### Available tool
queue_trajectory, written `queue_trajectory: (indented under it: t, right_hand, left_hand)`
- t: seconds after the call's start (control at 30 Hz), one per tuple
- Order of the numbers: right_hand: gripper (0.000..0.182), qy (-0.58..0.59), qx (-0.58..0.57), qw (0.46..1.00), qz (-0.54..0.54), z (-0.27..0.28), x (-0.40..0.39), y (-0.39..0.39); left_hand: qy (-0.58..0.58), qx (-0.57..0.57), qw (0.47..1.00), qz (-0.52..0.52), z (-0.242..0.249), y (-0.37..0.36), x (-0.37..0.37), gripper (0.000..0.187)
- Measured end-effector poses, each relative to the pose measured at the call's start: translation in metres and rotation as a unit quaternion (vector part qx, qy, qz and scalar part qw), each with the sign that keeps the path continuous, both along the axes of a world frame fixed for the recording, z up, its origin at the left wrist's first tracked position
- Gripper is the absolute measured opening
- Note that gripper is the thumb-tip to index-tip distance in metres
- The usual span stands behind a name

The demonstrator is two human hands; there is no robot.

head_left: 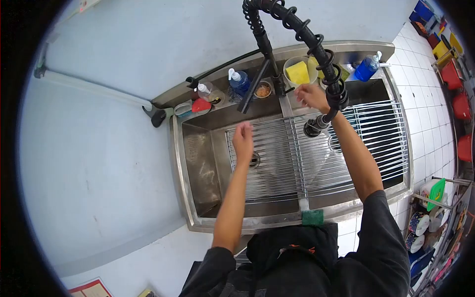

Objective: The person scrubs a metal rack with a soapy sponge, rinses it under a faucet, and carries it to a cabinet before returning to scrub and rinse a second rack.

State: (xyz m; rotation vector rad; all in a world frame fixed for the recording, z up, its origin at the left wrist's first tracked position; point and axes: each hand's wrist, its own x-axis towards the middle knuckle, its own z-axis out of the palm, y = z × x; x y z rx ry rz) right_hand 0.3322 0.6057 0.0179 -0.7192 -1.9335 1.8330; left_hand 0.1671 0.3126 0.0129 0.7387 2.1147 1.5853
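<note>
My left hand hovers over the left part of a wire rack, its fingers loosely curled together with nothing showing in them. The metal rack lies across both basins of a steel double sink. Further back, my right hand reaches past the black spring-hose tap, fingers bent and slightly apart. Its fingertips are close to the small black tap lever and to a round tub with a yellow sponge. The spray head hangs over the rack beside my right forearm.
Along the back ledge stand a blue pump bottle, a clear pump bottle, a small orange-filled bowl and another blue bottle. A green scouring pad sits on the front rim. Shelves with red containers line the right.
</note>
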Motion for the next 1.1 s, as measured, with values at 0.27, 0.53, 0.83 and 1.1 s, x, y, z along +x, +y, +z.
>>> queue_trajectory:
  t: [0.27,0.53,0.83,1.1]
  right_hand:
    - [0.017,-0.141,0.667,0.723,-0.112,0.009,-0.054,0.071]
    - [0.018,-0.086,0.619,0.764,-0.157,0.055,-0.033,0.070]
    - [0.021,0.067,0.019,0.979,-0.190,0.057,0.066,-0.020]
    - [0.024,-0.063,0.119,0.988,0.073,0.072,0.057,-0.027]
  left_hand:
    - [-0.164,-0.023,0.985,-0.039,-0.006,-0.091,0.157,0.019]
    - [-0.293,-0.038,0.954,-0.051,0.025,-0.103,0.139,0.025]
    - [-0.465,0.072,0.869,-0.154,0.041,0.016,0.086,0.050]
    - [-0.542,0.165,0.814,-0.126,0.029,0.076,0.052,0.046]
